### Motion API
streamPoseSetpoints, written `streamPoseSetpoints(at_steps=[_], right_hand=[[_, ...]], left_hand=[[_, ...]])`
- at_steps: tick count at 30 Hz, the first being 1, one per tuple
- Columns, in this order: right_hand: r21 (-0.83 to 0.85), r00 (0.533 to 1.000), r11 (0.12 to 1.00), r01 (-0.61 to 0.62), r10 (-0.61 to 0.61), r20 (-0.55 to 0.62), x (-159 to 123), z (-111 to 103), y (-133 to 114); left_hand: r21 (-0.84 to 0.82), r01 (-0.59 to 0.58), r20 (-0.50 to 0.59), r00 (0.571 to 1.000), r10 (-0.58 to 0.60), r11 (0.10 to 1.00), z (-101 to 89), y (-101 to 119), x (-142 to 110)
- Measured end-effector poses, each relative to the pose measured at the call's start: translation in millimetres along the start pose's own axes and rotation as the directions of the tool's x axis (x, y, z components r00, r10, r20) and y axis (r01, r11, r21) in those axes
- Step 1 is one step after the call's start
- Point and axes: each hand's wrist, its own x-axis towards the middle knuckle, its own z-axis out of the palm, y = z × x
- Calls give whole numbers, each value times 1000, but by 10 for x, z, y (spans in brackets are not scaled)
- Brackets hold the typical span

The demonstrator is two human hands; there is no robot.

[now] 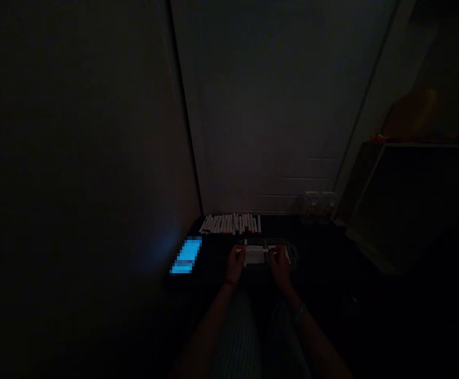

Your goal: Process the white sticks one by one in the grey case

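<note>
In dim light, a white marker (258, 250) lies level between my two hands. My left hand (235, 265) pinches its left end, and the fingers of my right hand (279, 266) close on its right end. Under them is an open clear case (295, 255) with pale contents, too dark to make out fully. A second white marker (245, 260) points away from me beside my left fingers; whether that hand touches it I cannot tell.
Behind the case, several white markers (229, 223) lie side by side in a row on the dark table (217, 258). A glowing, blurred-out screen (187, 256) is at the left. Two clear containers (311, 207) stand by the back wall, and a dark cabinet (407, 205) rises at the right.
</note>
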Motion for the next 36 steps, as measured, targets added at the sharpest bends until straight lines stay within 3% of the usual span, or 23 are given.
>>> streamPoseSetpoints(at_steps=[14,20,26,36], right_hand=[[-62,998,997,52,-51,31,1,-22,-20],[-75,996,994,75,-72,45,-9,-16,-18],[-77,997,994,78,-76,27,-1,-30,-38],[-92,995,991,95,-93,29,-7,-17,-13]], left_hand=[[-55,16,33,999,-15,998,-1,-4,-16],[-39,26,-11,1000,-26,999,7,-6,-11],[-29,14,45,999,-13,999,-15,-30,-4],[-26,34,16,999,-34,999,2,-53,3]])
